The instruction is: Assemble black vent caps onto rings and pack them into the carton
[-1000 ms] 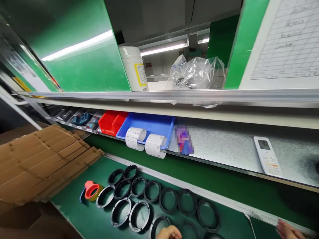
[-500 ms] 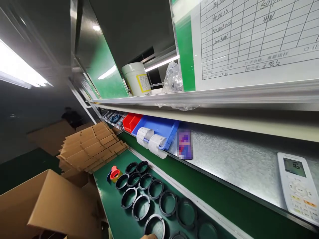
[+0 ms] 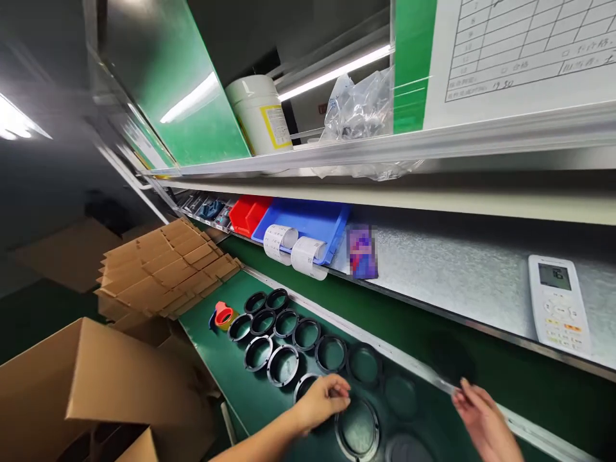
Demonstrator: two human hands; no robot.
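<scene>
My left hand [image 3: 323,401] is above the green bench with its fingers half curled and a gap at the thumb; I see nothing in it. It partly covers a black ring [image 3: 300,387] behind it, and a larger ring [image 3: 357,431] lies just to its right. I cannot tell whether it touches either one. At the right, my right hand [image 3: 484,414] pinches a thin, pale strip [image 3: 443,384] between thumb and fingers. The strip is blurred. More black rings [image 3: 283,365] lie in rows on the bench, and a dark round piece [image 3: 408,448] is at the bottom edge.
A tape roll in a red holder [image 3: 224,315] sits on the bench's far left. Flattened cartons [image 3: 158,266] and an open cardboard box [image 3: 139,378] are at left. The shelf above holds a blue tray [image 3: 308,221], label rolls [image 3: 308,256], a red bin [image 3: 249,215] and a remote control [image 3: 559,305].
My view has shifted so the shelf and rings sit higher. Both hands have come into sight over the bench; earlier only a fingertip showed at the bottom edge, by a ring.
</scene>
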